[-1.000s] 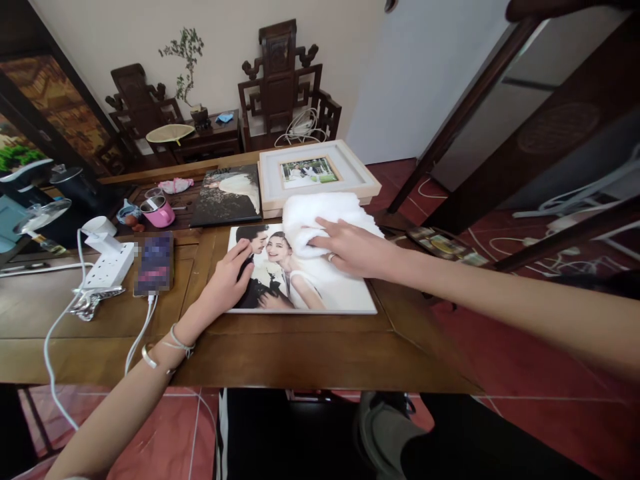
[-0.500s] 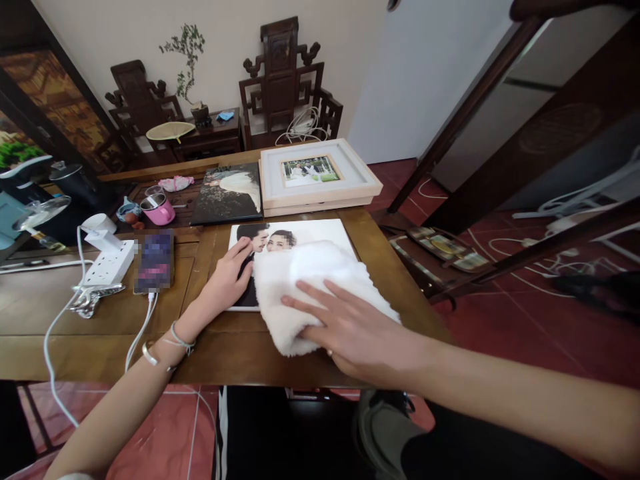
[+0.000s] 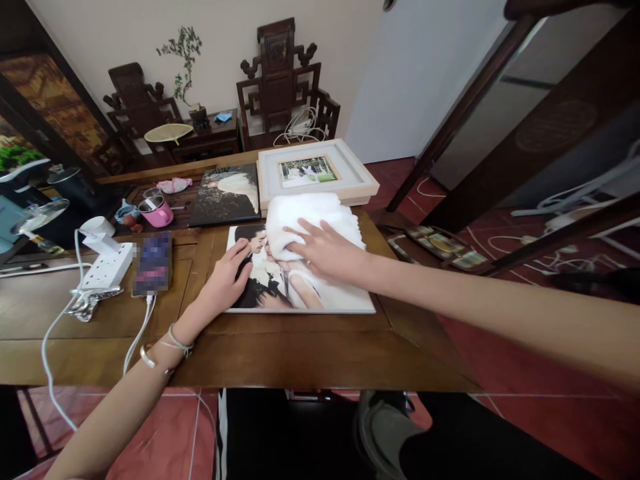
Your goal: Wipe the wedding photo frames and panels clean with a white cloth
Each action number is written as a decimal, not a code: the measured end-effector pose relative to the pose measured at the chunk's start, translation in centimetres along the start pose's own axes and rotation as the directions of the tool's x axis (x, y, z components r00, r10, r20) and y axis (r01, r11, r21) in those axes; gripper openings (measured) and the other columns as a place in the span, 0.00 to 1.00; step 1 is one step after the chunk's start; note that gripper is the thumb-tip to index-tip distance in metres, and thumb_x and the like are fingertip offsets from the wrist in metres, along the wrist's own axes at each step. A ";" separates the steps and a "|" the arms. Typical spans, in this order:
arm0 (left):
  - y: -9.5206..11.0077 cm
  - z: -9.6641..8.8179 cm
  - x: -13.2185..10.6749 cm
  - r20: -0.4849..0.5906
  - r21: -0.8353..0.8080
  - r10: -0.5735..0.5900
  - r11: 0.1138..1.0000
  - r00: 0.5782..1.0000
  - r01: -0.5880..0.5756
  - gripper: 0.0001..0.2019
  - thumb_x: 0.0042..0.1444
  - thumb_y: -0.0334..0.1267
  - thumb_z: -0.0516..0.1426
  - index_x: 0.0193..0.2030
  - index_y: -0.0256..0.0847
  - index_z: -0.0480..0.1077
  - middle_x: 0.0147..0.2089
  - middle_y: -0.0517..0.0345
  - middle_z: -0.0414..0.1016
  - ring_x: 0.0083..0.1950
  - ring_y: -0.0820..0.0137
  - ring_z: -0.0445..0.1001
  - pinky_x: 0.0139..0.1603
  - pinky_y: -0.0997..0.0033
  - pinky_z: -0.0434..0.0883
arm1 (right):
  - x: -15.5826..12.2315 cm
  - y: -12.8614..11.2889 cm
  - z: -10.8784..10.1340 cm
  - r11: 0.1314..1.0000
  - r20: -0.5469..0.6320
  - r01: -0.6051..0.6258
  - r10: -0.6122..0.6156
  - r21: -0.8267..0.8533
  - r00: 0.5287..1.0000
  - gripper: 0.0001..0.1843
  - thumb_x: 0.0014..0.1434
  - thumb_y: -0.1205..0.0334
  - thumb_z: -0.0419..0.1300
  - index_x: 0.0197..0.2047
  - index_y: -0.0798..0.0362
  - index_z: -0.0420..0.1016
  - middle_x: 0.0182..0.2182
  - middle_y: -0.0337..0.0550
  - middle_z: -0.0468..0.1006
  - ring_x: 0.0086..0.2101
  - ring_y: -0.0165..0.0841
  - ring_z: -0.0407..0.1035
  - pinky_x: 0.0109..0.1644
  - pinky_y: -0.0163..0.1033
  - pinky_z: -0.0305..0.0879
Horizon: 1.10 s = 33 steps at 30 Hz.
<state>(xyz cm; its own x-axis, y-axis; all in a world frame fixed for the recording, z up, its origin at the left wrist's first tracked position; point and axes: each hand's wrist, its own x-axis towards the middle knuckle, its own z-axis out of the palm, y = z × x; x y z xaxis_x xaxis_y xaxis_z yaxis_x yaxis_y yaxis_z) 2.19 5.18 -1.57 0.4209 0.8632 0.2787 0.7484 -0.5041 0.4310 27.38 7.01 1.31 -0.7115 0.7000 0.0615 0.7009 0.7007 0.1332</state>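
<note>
A photo panel (image 3: 307, 290) printed with a couple lies flat on the wooden table before me. My left hand (image 3: 227, 281) rests on its left edge, fingers stretched out and holding nothing. Over the panel's upper right part is a folded, fluffy white cloth (image 3: 317, 210). My right hand (image 3: 330, 253) presses on this cloth from above, fingers spread over it and the thumb side at its lower fold. The cloth hides the panel's upper right corner and part of the picture.
Behind the panel lie a dark photo panel (image 3: 225, 200) and a pale wooden frame (image 3: 350, 170). To the left are a pink mug (image 3: 159, 215), a phone (image 3: 153, 263) on a charging cable, and a white power strip (image 3: 109, 267). The table (image 3: 310, 353) ends close to me.
My right hand has pushed the white cloth away from me, toward the back of the panel, uncovering the panel's lower right part. My left hand has stayed in place.
</note>
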 end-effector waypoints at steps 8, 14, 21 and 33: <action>-0.1 0.0 0.2 0.002 0.002 0.017 1.000 1.000 -0.017 0.22 0.65 0.37 0.47 0.63 0.34 0.64 0.69 0.41 0.61 0.70 0.58 0.59 0.70 0.51 0.57 | -5.7 -7.3 -2.4 0.972 0.064 0.160 -0.173 0.174 0.983 0.25 0.52 0.74 0.58 0.54 0.52 0.76 0.68 0.55 0.56 0.65 0.62 0.48 0.61 0.70 0.54; -0.1 0.0 0.1 0.008 0.000 -0.002 1.000 1.000 0.002 0.23 0.65 0.38 0.47 0.64 0.32 0.64 0.69 0.39 0.60 0.70 0.57 0.59 0.71 0.50 0.56 | -6.8 -6.3 -2.2 0.960 0.002 0.183 -0.188 0.211 0.982 0.26 0.50 0.78 0.55 0.51 0.51 0.77 0.66 0.51 0.60 0.64 0.57 0.52 0.61 0.67 0.57; -0.4 0.2 -0.1 -0.013 -0.011 -0.013 1.000 1.000 0.013 0.22 0.65 0.40 0.48 0.63 0.33 0.65 0.69 0.40 0.61 0.71 0.56 0.58 0.69 0.50 0.58 | -1.9 -0.2 -0.8 0.997 0.014 -0.044 0.043 0.068 0.999 0.28 0.51 0.78 0.53 0.56 0.58 0.72 0.65 0.58 0.61 0.64 0.58 0.52 0.56 0.64 0.63; 0.8 -1.0 0.0 -0.306 -0.312 -0.148 0.949 0.940 0.048 0.27 0.69 0.49 0.39 0.61 0.35 0.66 0.64 0.45 0.69 0.66 0.62 0.66 0.68 0.55 0.60 | -3.0 -9.0 -2.5 0.881 0.026 0.293 -0.325 0.371 0.945 0.29 0.49 0.76 0.54 0.53 0.52 0.76 0.67 0.47 0.58 0.67 0.57 0.42 0.64 0.72 0.43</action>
<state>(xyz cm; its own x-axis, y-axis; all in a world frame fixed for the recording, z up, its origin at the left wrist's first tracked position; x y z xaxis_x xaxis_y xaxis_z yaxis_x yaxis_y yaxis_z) 2.24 4.78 -0.35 0.1280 0.8781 0.4611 0.5705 -0.4455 0.6900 23.08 -1.74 2.36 -0.8993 0.4372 -0.0105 0.4275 0.8737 -0.2320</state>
